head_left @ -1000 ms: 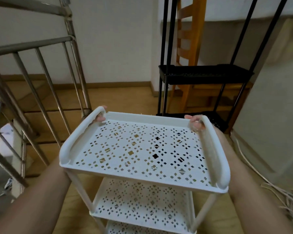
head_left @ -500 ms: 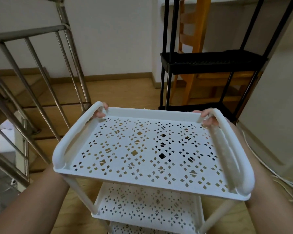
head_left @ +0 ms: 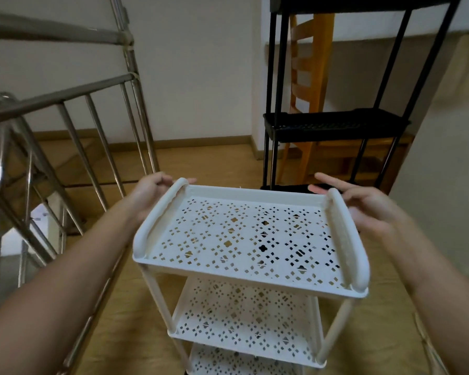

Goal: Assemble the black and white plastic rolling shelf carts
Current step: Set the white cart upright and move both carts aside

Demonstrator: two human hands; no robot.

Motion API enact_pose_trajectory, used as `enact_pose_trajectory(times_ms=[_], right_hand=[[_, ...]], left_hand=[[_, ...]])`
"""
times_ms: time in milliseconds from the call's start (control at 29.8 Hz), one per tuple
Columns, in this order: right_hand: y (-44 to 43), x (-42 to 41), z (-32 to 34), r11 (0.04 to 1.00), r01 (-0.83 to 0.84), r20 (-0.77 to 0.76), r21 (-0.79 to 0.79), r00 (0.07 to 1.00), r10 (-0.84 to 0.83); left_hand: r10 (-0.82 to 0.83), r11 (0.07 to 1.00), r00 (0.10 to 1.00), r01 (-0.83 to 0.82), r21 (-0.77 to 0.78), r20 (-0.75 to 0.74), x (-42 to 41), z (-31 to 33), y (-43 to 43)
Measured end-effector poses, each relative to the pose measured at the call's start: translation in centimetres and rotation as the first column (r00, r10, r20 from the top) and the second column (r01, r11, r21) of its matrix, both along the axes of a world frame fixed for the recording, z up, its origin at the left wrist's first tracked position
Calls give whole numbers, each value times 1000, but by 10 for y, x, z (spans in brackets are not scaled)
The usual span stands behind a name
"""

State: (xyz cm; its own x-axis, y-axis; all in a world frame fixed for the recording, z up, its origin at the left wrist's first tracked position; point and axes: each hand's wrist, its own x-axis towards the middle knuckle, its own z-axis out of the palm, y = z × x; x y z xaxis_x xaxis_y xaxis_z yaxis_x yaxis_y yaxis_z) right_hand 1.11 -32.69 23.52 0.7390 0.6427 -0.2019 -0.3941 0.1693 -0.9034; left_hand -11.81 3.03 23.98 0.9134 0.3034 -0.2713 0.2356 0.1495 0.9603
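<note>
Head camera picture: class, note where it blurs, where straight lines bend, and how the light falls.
Head view: dim, even light, no hard shadows; the stair railing smears towards the left edge; posts of the black cart lean outward, wide-angle distortion; top shelf of the white cart is sharpest.

Top shelf (head_left: pixel 251 239) sits between my left fingers (head_left: pixel 161 180) and right fingers (head_left: pixel 326 178); taller cart (head_left: pixel 333 125) beyond right, railing (head_left: pixel 65 104) beyond left.

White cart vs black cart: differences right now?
The white cart is close, with the left hand gripping its top rail and the right hand open beside it; the black cart stands farther back, untouched. White cart posts look thicker than the black cart's thin poles. Both stack shelves on corner posts.
</note>
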Motion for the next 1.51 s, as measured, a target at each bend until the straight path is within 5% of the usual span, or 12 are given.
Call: enact_pose_trajectory(times_ms=[67, 101, 168, 235, 403, 638, 773, 874, 907, 1109, 1243, 1512], right_hand=[[8, 1, 8, 991, 11, 22, -135, 1000, -9], [19, -4, 20, 946, 57, 134, -319, 991, -14], [36, -3, 27, 676, 241, 433, -696, 892, 128], [49, 1, 28, 442, 322, 483, -837, 815, 321], [54, -2, 36, 144, 464, 455, -874, 675, 581], [55, 7, 31, 64, 461, 405, -885, 696, 592], [55, -5, 38, 80, 488, 447, -869, 705, 550], [49, 2, 31, 307, 439, 530, -845, 767, 361], [47, 1, 32, 311, 462, 551, -831, 763, 339], [32, -49, 30, 344, 696, 774, -630, 525, 354], [13, -97, 5, 360, 649, 735, -670, 514, 442], [5, -78, -7, 611, 591, 847, -526, 427, 316]], left_hand=[[-52, 947, 988, 95, 307, -143, 10, 13, -7], [-83, 815, 966, 207, 542, -244, 16, 19, -10], [-83, 454, 920, 378, 807, -384, 27, 23, -12], [-77, 235, 874, 484, 843, -481, 36, 21, -11], [-63, 216, 848, 527, 822, -527, 39, 28, -22], [1, 292, 879, 456, 841, -477, 38, 28, -28], [127, 354, 935, 269, 896, -331, 19, 29, -42], [203, 425, 936, 179, 887, -286, -10, 25, -48], [189, 423, 932, 207, 882, -309, -21, 23, -51], [253, 471, 948, 56, 880, -195, -64, 12, -60], [335, 463, 926, 1, 886, -176, -58, 11, -66], [342, 573, 903, 20, 819, -261, -61, 23, -63]])
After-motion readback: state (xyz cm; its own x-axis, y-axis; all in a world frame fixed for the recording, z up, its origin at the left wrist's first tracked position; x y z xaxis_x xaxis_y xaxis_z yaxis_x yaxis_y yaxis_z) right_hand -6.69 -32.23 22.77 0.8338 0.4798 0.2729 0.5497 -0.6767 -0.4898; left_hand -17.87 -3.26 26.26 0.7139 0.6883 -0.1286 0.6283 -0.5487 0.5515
